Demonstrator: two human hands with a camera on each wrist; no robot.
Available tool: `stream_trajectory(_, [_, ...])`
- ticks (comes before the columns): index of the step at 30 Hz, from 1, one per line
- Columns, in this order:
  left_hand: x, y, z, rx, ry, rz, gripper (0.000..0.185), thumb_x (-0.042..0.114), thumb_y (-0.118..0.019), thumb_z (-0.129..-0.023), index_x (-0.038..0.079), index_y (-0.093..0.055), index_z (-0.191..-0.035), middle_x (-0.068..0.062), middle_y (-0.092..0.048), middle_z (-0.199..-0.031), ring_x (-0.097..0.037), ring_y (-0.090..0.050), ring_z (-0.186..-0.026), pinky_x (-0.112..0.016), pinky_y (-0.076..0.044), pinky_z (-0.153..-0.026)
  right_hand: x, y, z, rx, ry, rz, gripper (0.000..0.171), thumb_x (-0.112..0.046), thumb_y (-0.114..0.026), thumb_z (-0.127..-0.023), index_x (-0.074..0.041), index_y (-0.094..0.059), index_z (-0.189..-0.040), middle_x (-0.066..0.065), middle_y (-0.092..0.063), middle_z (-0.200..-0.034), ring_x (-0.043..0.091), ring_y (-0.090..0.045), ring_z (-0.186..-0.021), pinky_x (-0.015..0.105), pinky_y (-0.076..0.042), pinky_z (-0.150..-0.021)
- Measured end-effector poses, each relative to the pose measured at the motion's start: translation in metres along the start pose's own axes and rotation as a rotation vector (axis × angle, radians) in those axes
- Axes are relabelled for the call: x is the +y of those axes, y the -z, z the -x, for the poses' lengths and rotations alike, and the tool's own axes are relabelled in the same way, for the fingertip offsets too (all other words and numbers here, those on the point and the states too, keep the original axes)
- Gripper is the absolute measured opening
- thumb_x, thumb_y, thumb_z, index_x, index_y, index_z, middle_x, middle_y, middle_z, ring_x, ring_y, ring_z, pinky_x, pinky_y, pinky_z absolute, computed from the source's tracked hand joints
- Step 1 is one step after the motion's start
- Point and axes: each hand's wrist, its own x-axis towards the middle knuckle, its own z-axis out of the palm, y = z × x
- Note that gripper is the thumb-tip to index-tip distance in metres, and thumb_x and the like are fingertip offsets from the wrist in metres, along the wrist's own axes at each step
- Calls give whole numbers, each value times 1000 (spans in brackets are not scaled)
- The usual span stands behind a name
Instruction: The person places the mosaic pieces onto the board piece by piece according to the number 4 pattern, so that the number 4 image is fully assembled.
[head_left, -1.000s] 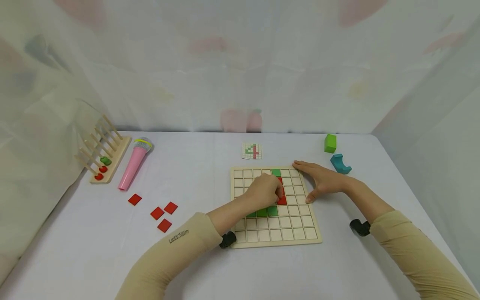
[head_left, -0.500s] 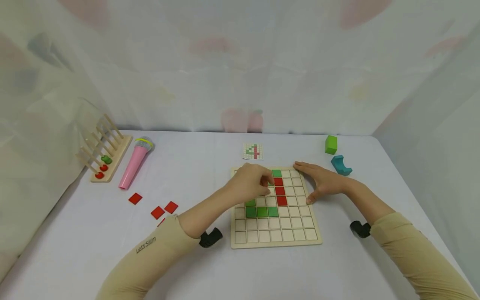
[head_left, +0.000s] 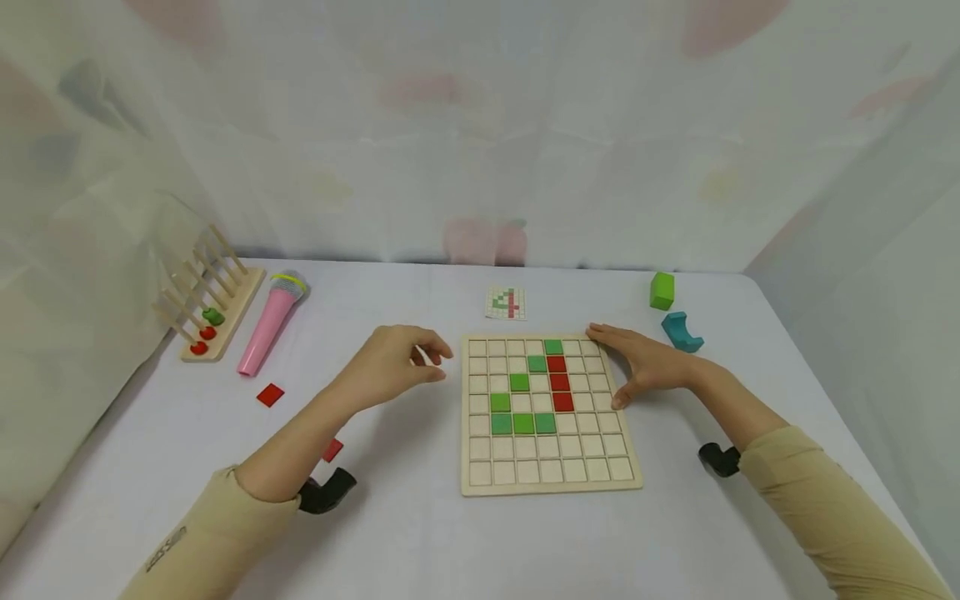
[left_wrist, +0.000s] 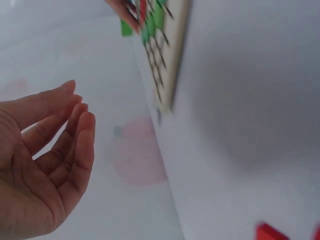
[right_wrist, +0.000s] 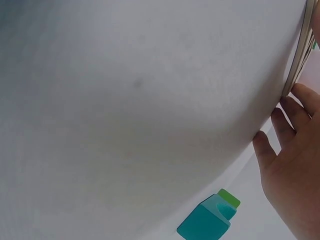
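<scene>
A wooden grid board (head_left: 551, 489) lies flat on the table. Green tiles (head_left: 522, 423) form a diagonal and a row in its squares. To their right, red tiles (head_left: 559, 382) stand in a column. My left hand (head_left: 390, 362) hovers left of the board, fingers loosely bent, nothing between them; the left wrist view shows the same bare palm (left_wrist: 50, 160). With spread fingers and thumb, my right hand (head_left: 648, 362) touches the board's right edge. Loose red tiles (head_left: 271, 395) lie on the left of the table, some hidden behind my left forearm.
Behind the board lies a small pattern card (head_left: 506, 303). A pink toy microphone (head_left: 268, 329) and a pegged wooden stand (head_left: 225, 321) with small beads are at the left. At the back right are a green block (head_left: 662, 291) and a teal arch block (head_left: 680, 332).
My left hand has let go of a red tile in the column, lifted off the board and moved left, away from it. The right hand has stayed at the board's edge.
</scene>
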Motion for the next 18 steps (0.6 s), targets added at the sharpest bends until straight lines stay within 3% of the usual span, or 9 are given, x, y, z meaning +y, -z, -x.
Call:
stream_trajectory(6, [-37, 18, 26, -20, 69, -15, 24, 12, -73, -86, 10, -72, -110, -8, -71, -99, -17, -64, -85, -27, -50, -68, -1, -1, 0, 0, -1, 8, 119, -46, -87, -66, -5, -23, -156, 21, -17, -165, 47, -13, -152, 69, -17, -117])
stream_trajectory(12, [-70, 48, 51, -33, 85, -49, 28, 11, -72, -86, 11, -70, -114, -10, -68, -100, -18, -63, -90, -27, -50, -71, -1, 0, 1, 2, -5, 7, 118, -46, -87, -66, -5, -22, -156, 21, -17, -165, 47, -13, -152, 69, -17, -118])
stream_trajectory(18, [-107, 76, 77, -73, 141, -67, 35, 13, -73, -86, 13, -67, -120, -6, -64, -96, -12, -62, -75, -23, -48, -63, -2, 0, 1, 3, -10, 8, 118, -45, -87, -66, -5, -23, -156, 20, -17, -165, 47, -13, -152, 69, -17, -118])
